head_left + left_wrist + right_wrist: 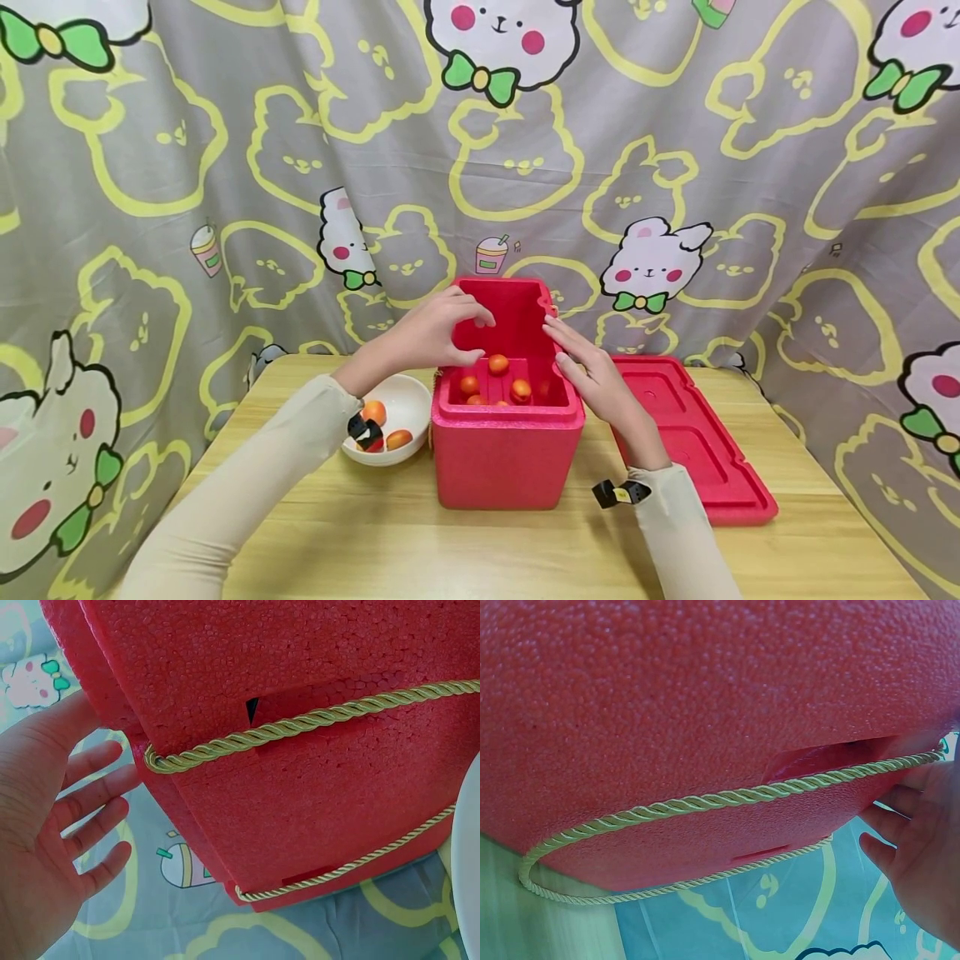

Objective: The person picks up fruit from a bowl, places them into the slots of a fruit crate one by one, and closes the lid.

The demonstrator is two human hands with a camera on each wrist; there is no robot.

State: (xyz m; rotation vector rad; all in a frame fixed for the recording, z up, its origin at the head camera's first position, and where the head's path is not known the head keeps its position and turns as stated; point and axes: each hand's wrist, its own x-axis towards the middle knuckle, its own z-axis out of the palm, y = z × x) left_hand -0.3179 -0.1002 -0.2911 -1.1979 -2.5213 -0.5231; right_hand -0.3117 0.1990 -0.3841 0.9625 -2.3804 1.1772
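Note:
A red foam box [510,462] stands lidless, with several small orange fruits [521,390] inside. My left hand [438,329] is at the box's left rim, fingers loosely curved and spread, no fruit in it. In the left wrist view, the thumb of that hand [45,817] passes behind the box's edge, beside a twisted gold cord [300,726]. My right hand [596,375] lies along the right rim with its fingers fairly straight. The right wrist view has this hand [930,859] by the far edge of the box, near another gold cord [727,796]; its fingertips are partly hidden.
A white bowl [408,400] with several orange fruits [399,439] sits left of the box, under my left forearm. The red lid [697,433] lies flat on the wooden table [375,533] at the right. A patterned curtain [525,192] hangs behind the table.

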